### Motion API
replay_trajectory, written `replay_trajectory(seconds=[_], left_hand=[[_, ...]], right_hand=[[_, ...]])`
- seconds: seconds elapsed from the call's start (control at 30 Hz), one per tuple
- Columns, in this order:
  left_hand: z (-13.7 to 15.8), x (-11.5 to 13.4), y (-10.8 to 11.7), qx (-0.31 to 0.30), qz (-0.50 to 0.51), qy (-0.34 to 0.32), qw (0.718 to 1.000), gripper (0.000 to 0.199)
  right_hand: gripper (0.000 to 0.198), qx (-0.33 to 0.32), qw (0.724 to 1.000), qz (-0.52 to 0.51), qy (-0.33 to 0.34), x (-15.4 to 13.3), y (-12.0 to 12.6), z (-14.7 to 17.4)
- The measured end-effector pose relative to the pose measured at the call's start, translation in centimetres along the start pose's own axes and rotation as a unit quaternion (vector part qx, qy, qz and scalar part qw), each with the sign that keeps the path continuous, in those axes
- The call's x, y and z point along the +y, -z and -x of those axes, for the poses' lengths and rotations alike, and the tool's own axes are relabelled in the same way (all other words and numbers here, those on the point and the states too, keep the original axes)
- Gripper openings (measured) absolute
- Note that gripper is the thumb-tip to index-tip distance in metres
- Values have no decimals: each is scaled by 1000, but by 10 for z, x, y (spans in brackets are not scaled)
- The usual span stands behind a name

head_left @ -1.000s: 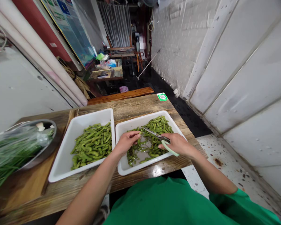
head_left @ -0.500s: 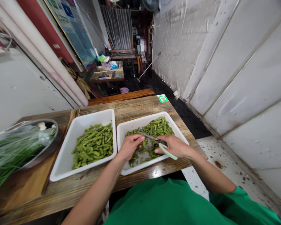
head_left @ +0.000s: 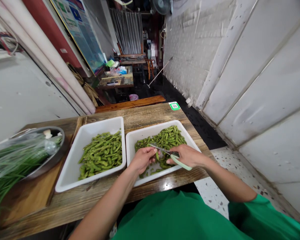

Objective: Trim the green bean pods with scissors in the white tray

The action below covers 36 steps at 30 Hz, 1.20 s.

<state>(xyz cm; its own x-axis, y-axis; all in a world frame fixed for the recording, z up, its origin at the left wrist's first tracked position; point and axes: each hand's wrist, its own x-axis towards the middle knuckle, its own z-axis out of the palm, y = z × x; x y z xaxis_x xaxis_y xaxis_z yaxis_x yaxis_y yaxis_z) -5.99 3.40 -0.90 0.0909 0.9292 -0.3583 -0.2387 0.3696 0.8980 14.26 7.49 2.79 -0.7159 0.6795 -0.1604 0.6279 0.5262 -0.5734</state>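
My right hand is closed around a pair of scissors with pale green handles, their blades pointing left toward my other hand. My left hand pinches a green soybean pod near the blade tips. Both hands are over the right white tray, where more pods lie heaped toward the back and scattered at the front. The left white tray stands beside it and holds a broad pile of green pods.
A metal bowl with plastic-wrapped green stalks stands on a wooden board at the left. A green QR-code card lies at the wooden table's far right corner. Behind it are a bench and a smaller table.
My left hand has turned slightly, and the pod in its fingers now shows below the scissor blades. My right hand keeps the scissors in nearly the same place. The view has shifted slightly.
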Motion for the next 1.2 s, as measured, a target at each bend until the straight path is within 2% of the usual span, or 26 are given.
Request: replay_trajectory(seconds=[0.1,0.2,0.4,0.53,0.6,0.7,0.83,1.2], left_hand=[[-2,-2,4,-19,15,35,999,22],[-4,-2,7,-14,31,49,998,21],[-7,-2,6,40,37,62,997,19],[-4,1,8,32,59,90,994,19],[-2,4,9,36,97,79,991,15],[-3,6,11,70,168,21,983,9],[-4,6,8,106,216,-30,970,10],[3,6,-6,107,184,-41,976,9]], right_hand=[[44,-31,999,-17,12,6,1,-5],[43,-51,998,-32,26,10,2,-11],[42,-50,998,-35,34,11,6,-15],[43,-44,998,-48,24,16,8,-11],[45,-23,998,-53,17,18,10,-9],[49,-6,998,-53,13,18,13,-3],[52,-2,999,-35,20,11,16,2],[43,-1,999,-48,27,6,10,-1]])
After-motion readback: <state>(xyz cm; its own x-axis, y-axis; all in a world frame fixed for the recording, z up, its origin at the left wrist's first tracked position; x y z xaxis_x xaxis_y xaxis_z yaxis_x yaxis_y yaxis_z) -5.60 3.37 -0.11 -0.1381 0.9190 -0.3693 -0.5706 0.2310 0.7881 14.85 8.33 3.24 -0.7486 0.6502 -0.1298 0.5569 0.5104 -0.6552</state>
